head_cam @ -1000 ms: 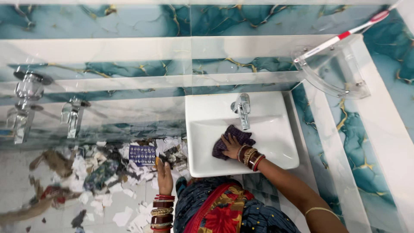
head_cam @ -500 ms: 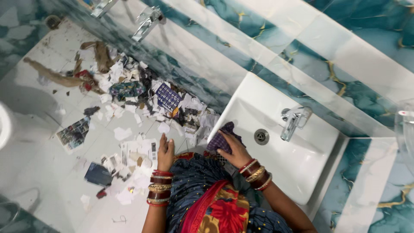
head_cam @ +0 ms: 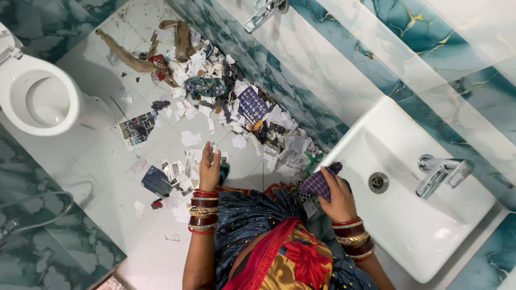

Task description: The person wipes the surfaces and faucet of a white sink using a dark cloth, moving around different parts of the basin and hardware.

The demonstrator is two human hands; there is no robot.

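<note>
Over at the sink's (head_cam: 424, 236) front-left rim, the right hand (head_cam: 337, 201) had dragged the purple cloth (head_cam: 318, 181) out of the basin, fingers clamped on it. Left hand (head_cam: 208, 169) hung empty, fingers loosely together, above the floor's paper litter (head_cam: 236, 102).

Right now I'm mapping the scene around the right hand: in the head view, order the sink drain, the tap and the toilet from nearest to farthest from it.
From the right hand, which holds a purple cloth at the sink's edge:
1. Sink drain, just right, in the basin.
2. Tap, farther right, past the drain.
3. Toilet, far left across the littered floor.
</note>
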